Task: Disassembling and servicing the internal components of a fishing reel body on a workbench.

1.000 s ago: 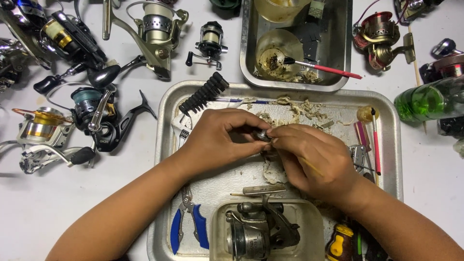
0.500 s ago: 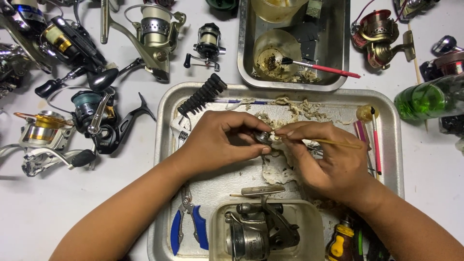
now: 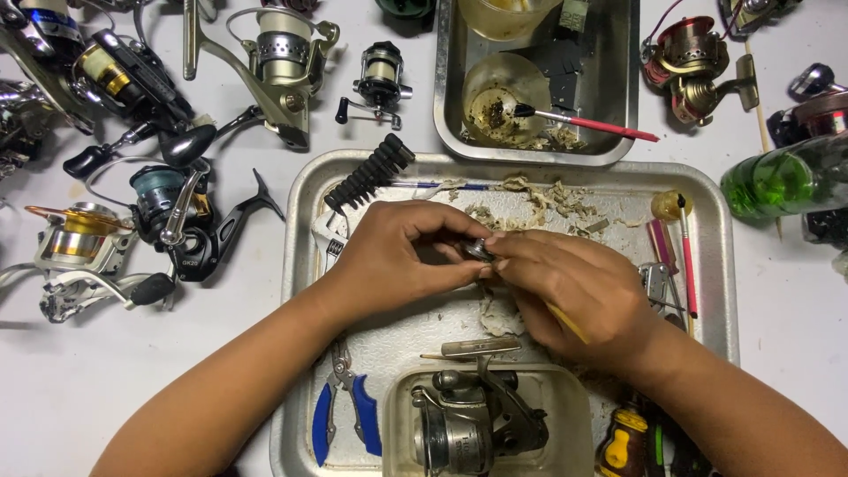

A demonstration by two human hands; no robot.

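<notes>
Head view: both hands have moved closer together. Left hand (image 3: 397, 256) and right hand (image 3: 574, 291) now pinch one small metal part (image 3: 480, 250) over the tray (image 3: 300, 221).

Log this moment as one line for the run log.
left hand: pinching small metal part | right hand: on part, holding thin yellow stick | over metal tray | reel in tub

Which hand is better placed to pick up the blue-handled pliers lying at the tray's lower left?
Probably the left hand. The blue-handled pliers lie beside the left forearm, on that side of the metal tray. The right hand holds a thin yellow stick and sits farther away. Both hands pinch a small metal part.
</notes>
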